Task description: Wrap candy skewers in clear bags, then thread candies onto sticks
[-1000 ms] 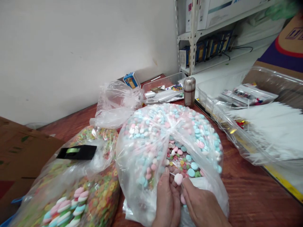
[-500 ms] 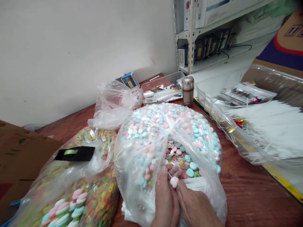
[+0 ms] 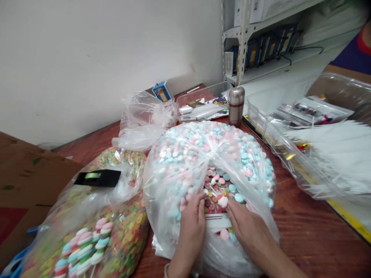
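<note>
A large clear plastic bag [image 3: 165,185] full of pink, blue and white candy pieces sits in front of me, its side open. My left hand [image 3: 193,220] is at the left of the opening, fingers extended and partly hidden. Opposite it, my right hand [image 3: 246,226] has its fingertips together against a small pink candy piece [image 3: 223,202], which it appears to pinch. Between my hands lie white sticks [image 3: 217,222]. Small ring-shaped and round pieces show deeper in the opening.
Left is another bag [image 3: 127,231] of ring-shaped pieces, with stacked candy sticks [image 3: 85,247] and a black strip [image 3: 98,177] on it. A metal flask [image 3: 236,106] stands behind. At right, a clear plastic tray [image 3: 278,146] holds white sticks. A cardboard box [image 3: 37,181] is far left.
My hands have moved apart, the left one leftward and the right one rightward. The pink candy piece, earlier between both hands, is now higher, by my right fingertips. The view has shifted slightly.
</note>
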{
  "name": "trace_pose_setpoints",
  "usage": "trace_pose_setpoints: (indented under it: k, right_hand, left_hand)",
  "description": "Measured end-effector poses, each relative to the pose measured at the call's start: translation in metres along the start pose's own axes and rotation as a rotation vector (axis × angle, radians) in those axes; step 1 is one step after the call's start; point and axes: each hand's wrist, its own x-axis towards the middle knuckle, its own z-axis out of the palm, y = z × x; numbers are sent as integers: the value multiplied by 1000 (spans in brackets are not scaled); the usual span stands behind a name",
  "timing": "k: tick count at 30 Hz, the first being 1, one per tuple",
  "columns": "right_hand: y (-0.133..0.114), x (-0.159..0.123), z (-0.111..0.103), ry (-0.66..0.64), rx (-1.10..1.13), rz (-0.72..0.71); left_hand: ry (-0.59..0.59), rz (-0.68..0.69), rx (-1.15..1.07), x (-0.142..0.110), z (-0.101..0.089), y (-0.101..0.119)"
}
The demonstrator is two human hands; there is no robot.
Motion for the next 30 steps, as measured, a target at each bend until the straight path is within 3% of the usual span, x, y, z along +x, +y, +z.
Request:
trace_pose_setpoints:
  k: [3, 6, 11, 16, 19, 23, 25, 30]
  right_hand:
    - [8, -6, 3, -47, -34, -26]
    - [13, -12, 5, -39, -88, -83]
    - [16, -16, 10, 47, -129, -168]
    - [18, -15, 15, 58, -127, -162]
    - [18, -17, 12, 139, -48, -206]
    - [15, -24, 2, 252, 105, -297]
    - [15, -30, -1, 165, 124, -257]
    - [16, -38, 4, -121, 96, -201]
  left_hand:
    - [-74, 197, 428, -2, -16, -12]
    - [-34, 223, 630, -7, -24, -21]
    - [-40, 256, 701, -8, -26, -18]
    - [-104, 289, 703, -3, -17, -5]
    - [-121, 256, 708, -4, -11, 0]
    - [-57, 196, 550, -6, -10, -2]
    - [-17, 105, 366, -6, -11, -6]
    - [-9, -234, -330, -1, -15, -12]
